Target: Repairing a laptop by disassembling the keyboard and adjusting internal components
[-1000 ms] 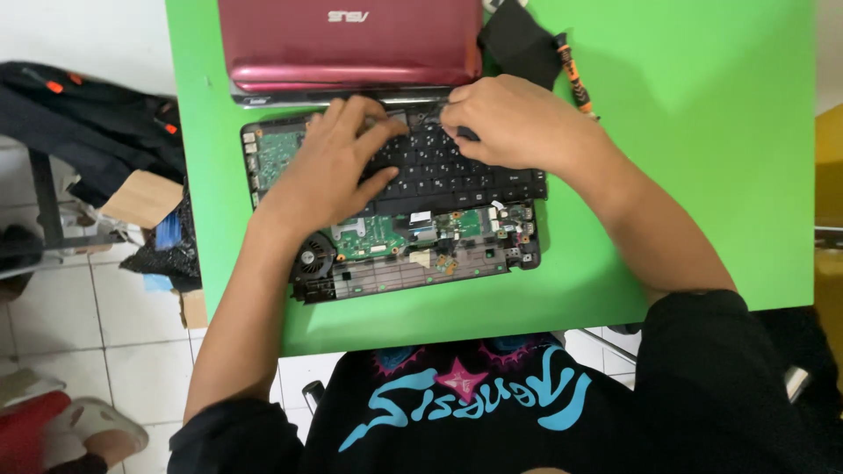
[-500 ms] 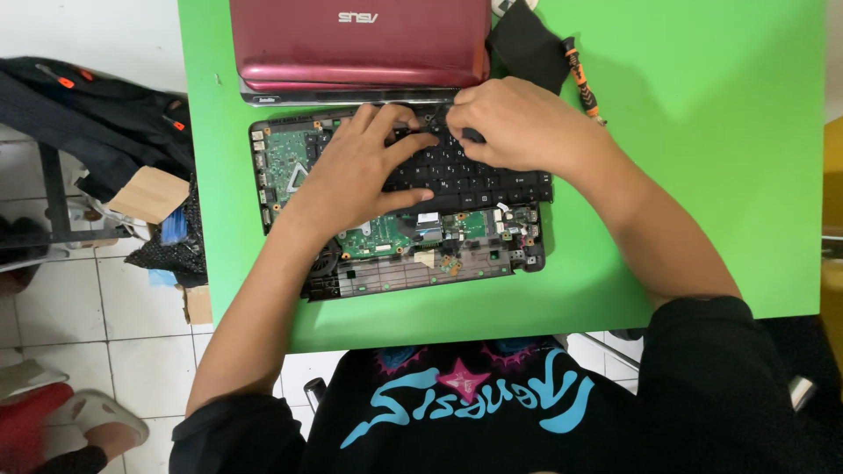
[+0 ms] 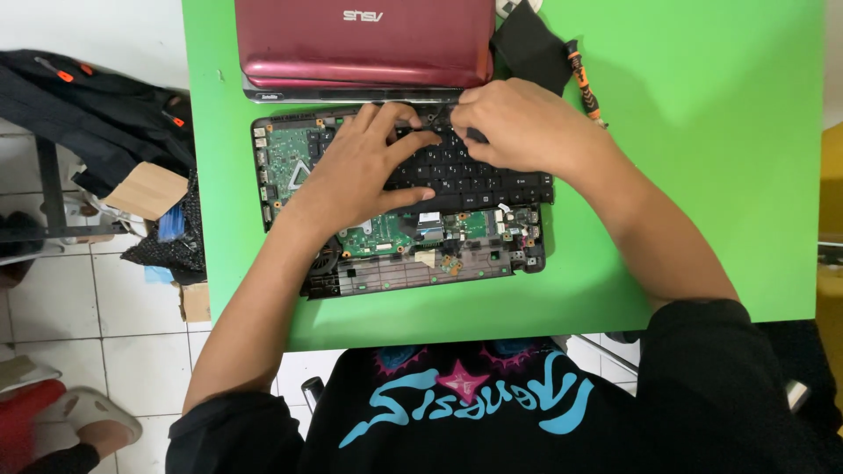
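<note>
Left hand (image 3: 364,171) lies open, flat on black laptop keyboard (image 3: 492,180), right hand (image 3: 518,127) pinches its 12 o'clock edge, over opened laptop base (image 3: 395,254) on green table (image 3: 702,175).

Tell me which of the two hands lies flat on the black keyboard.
The left hand lies flat, fingers spread over the keyboard. The right hand is curled, pinching at the keyboard's top edge.

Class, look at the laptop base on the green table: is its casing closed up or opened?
Opened. The laptop base shows its bare green circuit board, with the black keyboard lying loose over it under both hands.
</note>
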